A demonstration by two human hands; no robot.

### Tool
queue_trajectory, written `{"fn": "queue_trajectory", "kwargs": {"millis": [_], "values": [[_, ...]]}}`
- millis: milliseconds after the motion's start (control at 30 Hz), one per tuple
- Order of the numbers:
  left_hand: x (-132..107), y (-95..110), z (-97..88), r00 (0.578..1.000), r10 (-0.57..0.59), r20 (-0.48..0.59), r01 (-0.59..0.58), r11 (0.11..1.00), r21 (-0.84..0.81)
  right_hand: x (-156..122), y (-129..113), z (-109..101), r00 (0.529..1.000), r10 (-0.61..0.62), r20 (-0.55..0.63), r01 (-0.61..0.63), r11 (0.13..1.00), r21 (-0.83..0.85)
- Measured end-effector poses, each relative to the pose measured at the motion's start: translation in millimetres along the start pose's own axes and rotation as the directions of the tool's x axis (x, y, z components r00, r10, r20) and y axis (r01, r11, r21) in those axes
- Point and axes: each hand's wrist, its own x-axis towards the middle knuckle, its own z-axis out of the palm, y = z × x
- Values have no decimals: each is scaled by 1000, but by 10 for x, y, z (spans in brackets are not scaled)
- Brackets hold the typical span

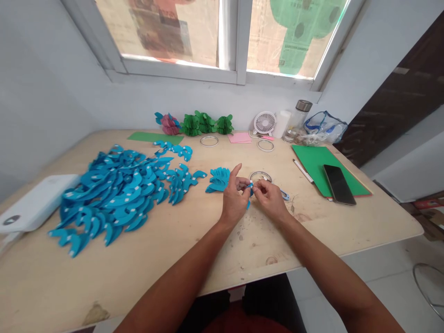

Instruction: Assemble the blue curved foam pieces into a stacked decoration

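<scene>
Above the middle of the table, my left hand [236, 196] holds a small curved blue paper piece [248, 205] between thumb and fingers, its index finger raised. A white square shows at the top of this piece. My right hand [270, 198] is closed in a pinch at the right edge of the same piece; its fingertips partly cover it. Just left of my hands stands a small fanned stack of blue paper pieces [219, 179]. Farther left spreads a large heap of blue curved paper pieces [114, 189], many with white squares on them.
Behind my hands lie a tape roll [261, 175] and a blue-handled cutter [285, 195]. A phone [339, 184] rests on green sheets [312, 162], beside a pen [303, 171]. Green paper flowers [206, 122], a fan [265, 123] and a bottle [301, 115] line the wall. A white device [38, 199] sits far left.
</scene>
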Motion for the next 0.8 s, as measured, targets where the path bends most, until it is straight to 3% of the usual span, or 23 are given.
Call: {"fn": "queue_trajectory", "kwargs": {"millis": [800], "values": [[-13,27,16,993,-118,8,118,984,-136,3,38,14,1000,9,-29,-11,998,-68]]}}
